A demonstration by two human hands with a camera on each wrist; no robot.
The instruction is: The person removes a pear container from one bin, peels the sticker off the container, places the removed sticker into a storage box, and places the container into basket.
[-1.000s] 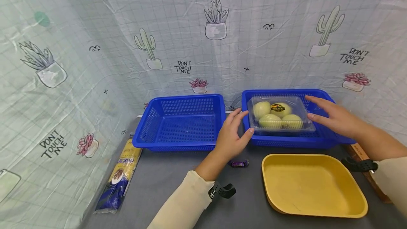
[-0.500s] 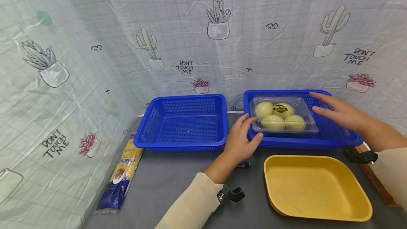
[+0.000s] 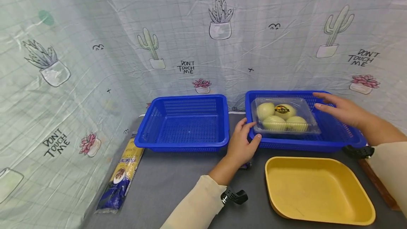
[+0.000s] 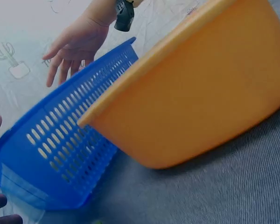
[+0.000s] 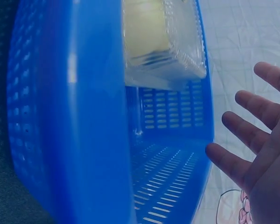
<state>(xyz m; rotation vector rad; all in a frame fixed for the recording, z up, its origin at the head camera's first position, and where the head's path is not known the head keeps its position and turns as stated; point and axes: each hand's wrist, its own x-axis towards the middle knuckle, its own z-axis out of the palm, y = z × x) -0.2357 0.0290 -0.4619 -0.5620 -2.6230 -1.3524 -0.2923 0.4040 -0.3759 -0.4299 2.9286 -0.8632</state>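
Note:
A clear plastic box of pale green round fruit (image 3: pixel 281 116) with a dark label sits tilted in the right blue basket (image 3: pixel 337 124). My left hand (image 3: pixel 243 146) is at this basket's left front corner, fingers spread and loosely bent; whether they touch the rim, I cannot tell. Above the basket's right part, my right hand (image 3: pixel 344 112) hovers with straight, spread fingers, holding nothing. In the right wrist view its fingers (image 5: pixel 242 130) stand apart from the fruit box (image 5: pixel 177 51). Only the left fingertips (image 4: pixel 0 203) show at the edge of the left wrist view.
Another blue basket (image 3: pixel 187 130) stands to the left. A yellow tray (image 3: pixel 318 190) lies in front of the right basket. A yellow and blue packet (image 3: pixel 119 176) lies far left. A small purple wrapper (image 3: pixel 246 165) is mostly behind my left hand. A brown strip (image 3: pixel 379 185) lies at right.
My left hand has drawn down and slightly right, from the fruit box's side to the basket corner, covering most of the purple wrapper. My right hand has shifted slightly right. The view has turned slightly.

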